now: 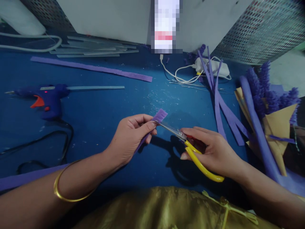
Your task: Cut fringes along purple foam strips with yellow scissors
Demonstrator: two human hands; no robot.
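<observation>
My left hand (134, 135), in the middle of the head view, pinches a purple strip (160, 115) between thumb and fingers. Small slits fringe the strip's free end, and its other end hangs down behind the hand. My right hand (212, 149) is closed round the yellow handles of a pair of scissors (199, 163). The blades point left and meet the strip just beside my left thumb; how far they are apart is too small to tell.
A blue glue gun (51, 98) with a glue stick in it lies at left. Behind are a long purple strip (95, 68) and several glue sticks (95, 47). Purple strips (220, 101), a white power strip (220, 68), thin wires (186, 84) and a wrapped purple bouquet (277, 121) occupy the right.
</observation>
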